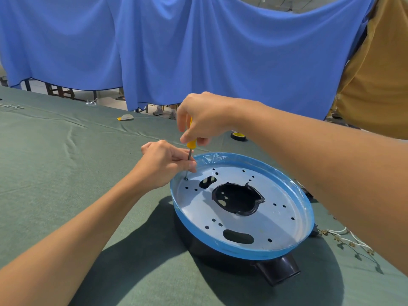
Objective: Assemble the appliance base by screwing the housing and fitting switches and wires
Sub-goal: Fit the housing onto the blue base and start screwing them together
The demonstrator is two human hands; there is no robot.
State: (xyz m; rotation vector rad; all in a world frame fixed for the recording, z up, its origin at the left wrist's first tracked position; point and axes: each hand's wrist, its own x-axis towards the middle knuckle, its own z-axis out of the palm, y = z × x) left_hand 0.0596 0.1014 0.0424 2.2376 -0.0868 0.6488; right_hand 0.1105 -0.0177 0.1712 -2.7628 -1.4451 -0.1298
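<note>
The appliance base [242, 244] lies on the table: a round metal plate with a blue film rim over a black housing, several small holes and a black central opening [237, 198]. My right hand [203, 118] grips the yellow handle of a screwdriver [191, 145] held upright. Its tip rests on a screw [186, 178] at the plate's far left edge. My left hand [164, 162] pinches the metal shaft just above the plate, steadying it.
The table wears a green cloth [66, 173]. White wires with terminals [348, 237] lie to the right of the base. A roll of tape [238, 136] sits behind my right arm. A small flat object [125, 117] lies far back. Blue fabric hangs behind.
</note>
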